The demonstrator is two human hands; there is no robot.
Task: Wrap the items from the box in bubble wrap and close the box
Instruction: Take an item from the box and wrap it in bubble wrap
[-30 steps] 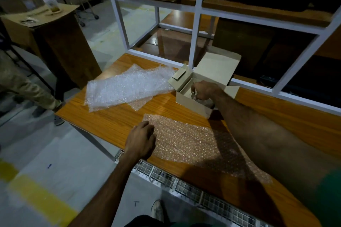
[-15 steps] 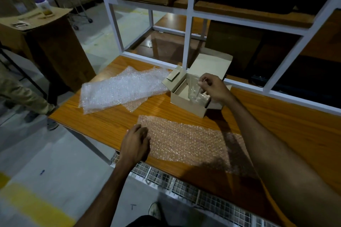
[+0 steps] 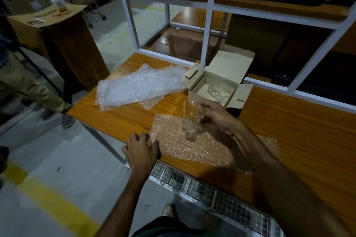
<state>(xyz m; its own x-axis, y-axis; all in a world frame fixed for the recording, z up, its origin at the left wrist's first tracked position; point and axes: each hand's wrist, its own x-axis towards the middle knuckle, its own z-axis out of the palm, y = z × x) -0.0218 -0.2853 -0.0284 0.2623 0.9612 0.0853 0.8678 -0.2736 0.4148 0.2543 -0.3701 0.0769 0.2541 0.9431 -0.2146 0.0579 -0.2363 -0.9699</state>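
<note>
Right hand [image 3: 213, 115] grips one clear drinking glass [image 3: 189, 121] near its rim, fingers curled round it; glass is upright with its base at or just above the near bubble wrap sheet [image 3: 192, 144], contact not clear. Half a second ago that glass was only partly lifted out of the box, and a second ago the hand was down inside the box; now the glass is clear of the box and over the sheet, nearer the person

Left hand [image 3: 141, 149] lies knuckles up on the left edge of that sheet, fingers curled and pressing it to the wooden table [image 3: 298, 130], same spot as in both earlier frames. Sheet has not shifted

Cardboard box [image 3: 217, 90] sits open just behind the glass, lid flap up, side flaps out, same place as before. More glassware [image 3: 218, 90] lies inside; looks like one or two pieces, too blurred to count

Counts: 1 glass in hand, 1 box, 1 sheet laid flat under the hands, plus a loose pile of spare bubble wrap sheets [image 3: 138, 88] left of the box, at least 2 layers showing

White metal frame [image 3: 210, 24] stands behind the box. Second person's leg [image 3: 28, 90] at far left, further out of frame than earlier
</note>
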